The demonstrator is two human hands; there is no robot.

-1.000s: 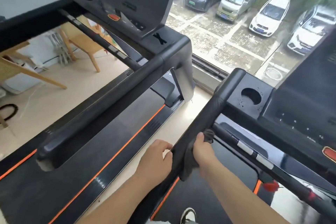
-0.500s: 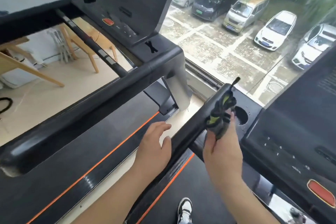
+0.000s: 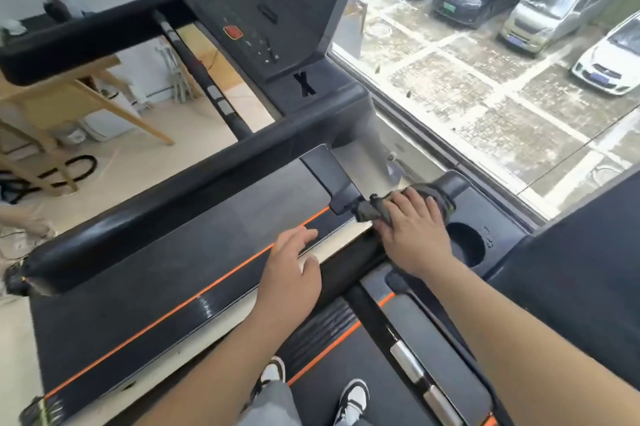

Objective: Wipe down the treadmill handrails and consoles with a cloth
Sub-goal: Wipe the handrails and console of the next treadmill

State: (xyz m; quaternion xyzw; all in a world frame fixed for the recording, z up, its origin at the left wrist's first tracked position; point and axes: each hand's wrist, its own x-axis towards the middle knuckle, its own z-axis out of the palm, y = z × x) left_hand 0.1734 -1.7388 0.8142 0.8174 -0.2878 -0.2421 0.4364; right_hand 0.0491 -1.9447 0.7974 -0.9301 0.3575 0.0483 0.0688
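I stand on a black treadmill. Its left handrail [image 3: 349, 264] runs from the bottom centre up to a cup holder [image 3: 465, 245] beside the console [image 3: 585, 273] at the right. A dark cloth [image 3: 370, 209] with yellow-green trim lies over the handrail's top end. My right hand [image 3: 414, 235] holds the cloth down there, fingers draped over it and the thumb at its bunched end. My left hand [image 3: 291, 275] rests lower on the same handrail with relaxed fingers pointing out over the gap and only the thumb on the rail.
A second treadmill stands on the left with its own console [image 3: 277, 10], long handrail [image 3: 173, 193] and orange-striped deck [image 3: 180, 270]. A window [image 3: 485, 96] overlooking parked cars lies ahead. Wooden furniture [image 3: 69, 103] is at far left. My shoes [image 3: 351, 398] are on the belt.
My right hand carried the cloth up the handrail from its lower part to the top end by the cup holder and laid it down. My left hand stayed on the rail, fingers loosened.
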